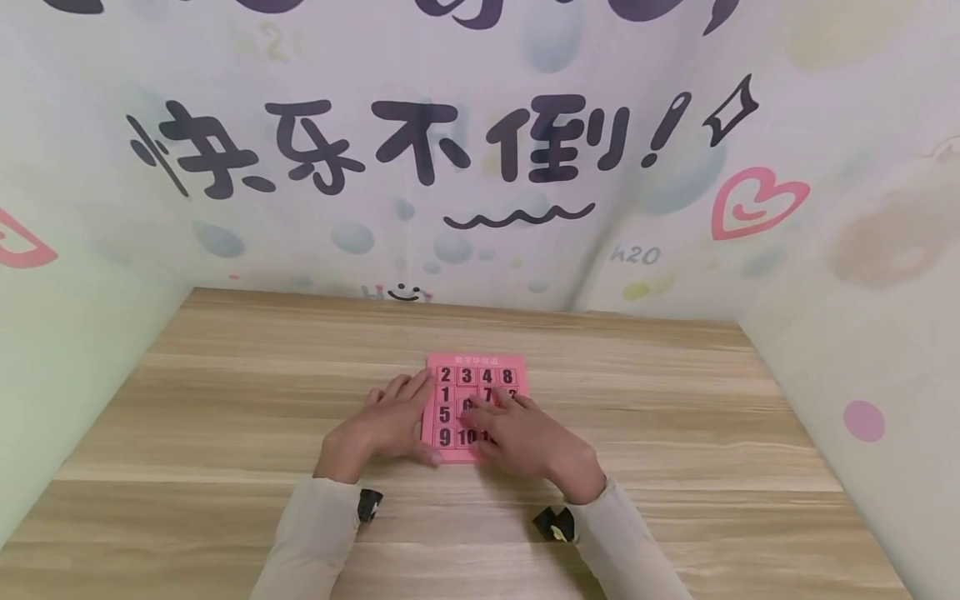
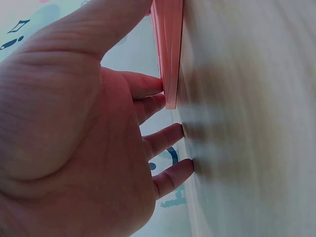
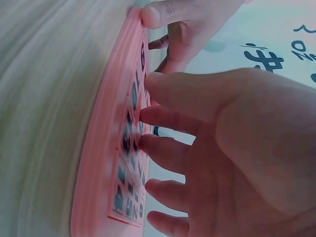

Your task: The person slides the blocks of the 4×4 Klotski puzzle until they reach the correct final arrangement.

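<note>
A pink number slide puzzle (image 1: pixel 476 361) lies flat on the wooden table, its square tiles printed with black numbers. The top row reads 2, 3, 4, 8. My left hand (image 1: pixel 390 423) holds the puzzle's left side, thumb by the near left corner and index finger along the edge. In the left wrist view, its ring and little fingers reach down to the table. Over the lower right tiles spreads my right hand (image 1: pixel 525 433), which hides several of them. Its thumb and fingertips (image 3: pixel 150 143) touch the tile faces, with the fingers loosely bent.
The wooden table (image 1: pixel 225 375) extends around the puzzle on all sides. A printed white backdrop (image 1: pixel 405 250) with large black characters stands behind it, and pale walls close in left and right. Black straps (image 1: pixel 555 523) show at both wrists.
</note>
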Available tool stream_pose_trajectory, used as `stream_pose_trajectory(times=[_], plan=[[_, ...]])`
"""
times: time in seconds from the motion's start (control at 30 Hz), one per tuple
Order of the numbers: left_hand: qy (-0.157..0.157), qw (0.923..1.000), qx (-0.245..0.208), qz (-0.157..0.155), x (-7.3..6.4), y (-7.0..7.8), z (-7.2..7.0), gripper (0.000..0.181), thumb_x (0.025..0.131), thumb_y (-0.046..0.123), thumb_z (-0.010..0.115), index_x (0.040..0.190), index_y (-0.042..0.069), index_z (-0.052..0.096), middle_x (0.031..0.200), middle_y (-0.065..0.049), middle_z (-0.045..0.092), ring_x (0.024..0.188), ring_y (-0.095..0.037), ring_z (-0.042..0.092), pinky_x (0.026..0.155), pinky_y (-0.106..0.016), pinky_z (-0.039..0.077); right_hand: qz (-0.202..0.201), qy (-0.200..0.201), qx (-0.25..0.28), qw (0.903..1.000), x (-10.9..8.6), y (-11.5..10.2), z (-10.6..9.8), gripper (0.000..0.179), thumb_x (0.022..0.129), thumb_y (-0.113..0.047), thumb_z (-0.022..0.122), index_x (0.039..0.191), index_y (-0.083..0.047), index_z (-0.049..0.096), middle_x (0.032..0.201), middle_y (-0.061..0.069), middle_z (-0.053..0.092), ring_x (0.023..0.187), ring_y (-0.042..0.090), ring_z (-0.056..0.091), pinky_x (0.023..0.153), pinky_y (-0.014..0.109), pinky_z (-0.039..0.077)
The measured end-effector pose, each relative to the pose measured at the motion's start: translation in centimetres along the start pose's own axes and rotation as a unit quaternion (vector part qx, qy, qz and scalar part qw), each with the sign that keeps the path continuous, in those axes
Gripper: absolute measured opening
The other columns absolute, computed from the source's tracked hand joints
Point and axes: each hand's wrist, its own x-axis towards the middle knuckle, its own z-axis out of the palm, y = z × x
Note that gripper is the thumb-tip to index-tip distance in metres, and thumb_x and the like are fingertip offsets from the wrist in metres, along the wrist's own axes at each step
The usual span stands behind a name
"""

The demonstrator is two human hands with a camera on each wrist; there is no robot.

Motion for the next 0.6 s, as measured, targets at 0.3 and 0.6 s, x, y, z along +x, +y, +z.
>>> stream_pose_trajectory(times=[0.3, 0.6], plan=[[-0.001, 1.0000, 0.006, -0.001, -0.04, -0.08, 0.10, 0.121, 0.073, 0.046, 0.085, 0.159, 0.004, 0.012, 0.167, -0.012, 0.007, 0.151, -0.038, 0.009, 0.120, -0.058, 0.011, 0.017, -0.008, 0.015, 0.9997, 0.29, 0.09, 0.24, 0.055, 0.103, -0.045, 0.046, 0.153, -0.025, 0.039, 0.163, 0.002, 0.023, 0.151, 0.038, 0.009, 0.121, 0.056, 0.011], [0.001, 1.0000, 0.003, 0.004, -0.04, -0.16, 0.03, 0.120, 0.073, 0.046, 0.085, 0.159, 0.003, 0.013, 0.167, -0.012, 0.007, 0.151, -0.039, 0.009, 0.119, -0.058, 0.012, 0.022, 0.002, 0.020, 0.9996, 0.60, 0.16, 0.56, 0.056, 0.104, -0.044, 0.044, 0.156, -0.023, 0.034, 0.164, 0.002, 0.020, 0.152, 0.037, 0.009, 0.122, 0.056, 0.010]])
